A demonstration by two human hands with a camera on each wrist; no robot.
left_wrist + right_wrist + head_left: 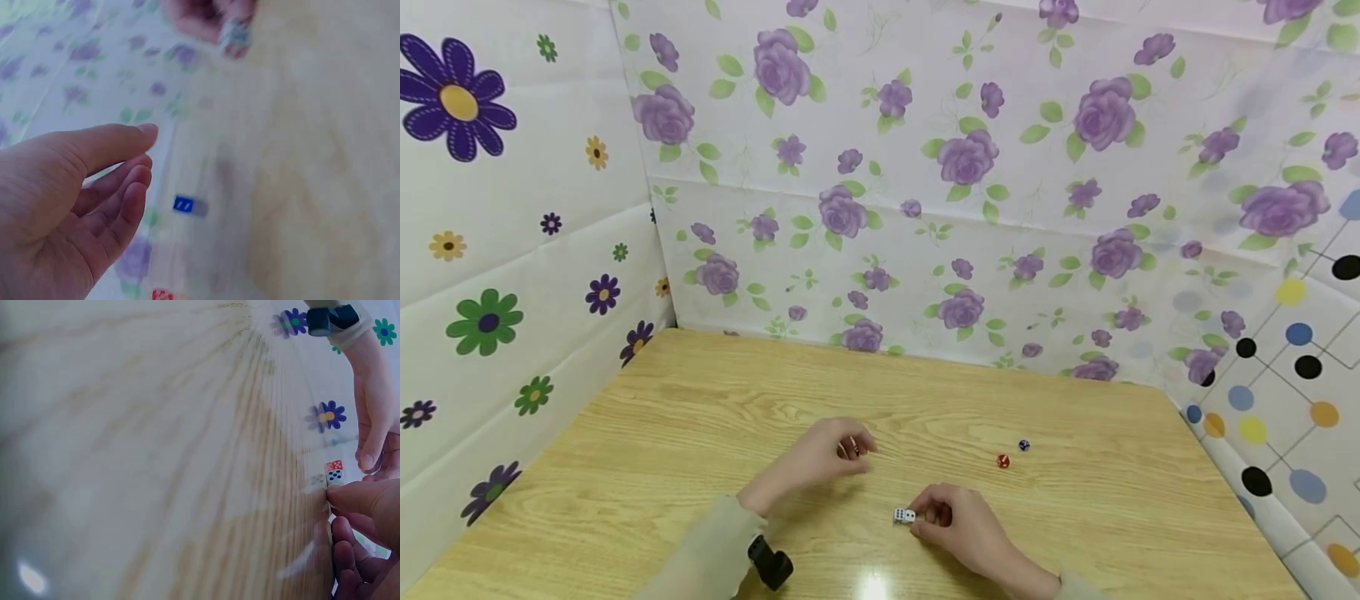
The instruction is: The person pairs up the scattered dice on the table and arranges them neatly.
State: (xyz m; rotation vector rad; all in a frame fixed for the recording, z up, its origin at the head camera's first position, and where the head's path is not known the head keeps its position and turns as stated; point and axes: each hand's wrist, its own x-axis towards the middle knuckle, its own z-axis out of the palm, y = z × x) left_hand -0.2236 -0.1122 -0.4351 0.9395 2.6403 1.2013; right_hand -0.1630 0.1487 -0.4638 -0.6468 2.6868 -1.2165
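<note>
Two white dice appear to sit side by side on the wooden table, with dark pips on the sides facing the head camera. My right hand pinches the right-hand one between thumb and fingers. In the right wrist view, blue pips and some red show on the dice beside the thumb. My left hand hovers above the table, left of and beyond the dice. Its fingers are loosely curved, and the left wrist view shows nothing between thumb and fingertips.
A red die and a blue die lie apart on the table, beyond my right hand and to its right. Patterned sheets stand along the table's back and both sides. A black strap circles my left wrist.
</note>
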